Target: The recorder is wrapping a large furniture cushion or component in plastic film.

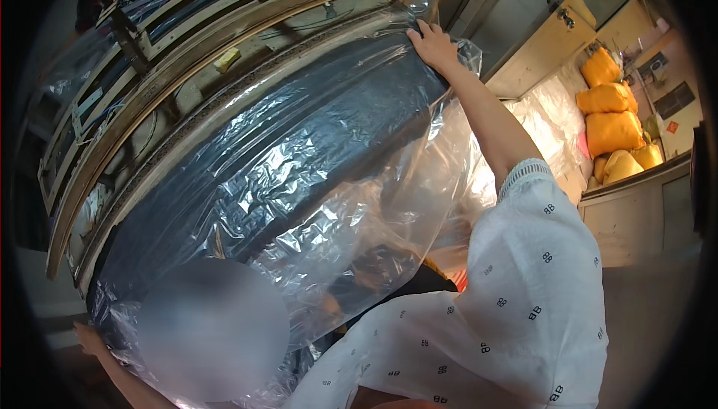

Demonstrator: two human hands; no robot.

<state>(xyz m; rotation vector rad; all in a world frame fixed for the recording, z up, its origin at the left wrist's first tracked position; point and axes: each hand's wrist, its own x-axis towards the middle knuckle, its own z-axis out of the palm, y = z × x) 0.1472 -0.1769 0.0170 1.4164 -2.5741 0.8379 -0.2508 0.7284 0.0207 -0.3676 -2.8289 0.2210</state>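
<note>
Transparent plastic film (pixel 299 166) lies over a dark surface. The right hand (pixel 435 46), fingers spread flat, probably steadies its far end; the left hand's (pixel 91 339) grip, at the opposite end, cannot be determined.

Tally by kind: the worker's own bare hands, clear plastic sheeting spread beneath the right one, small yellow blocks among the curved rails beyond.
Hands: 2 (left hand, right hand)
Plastic sheet: 1
Yellow block: 1
Total: 4
</note>
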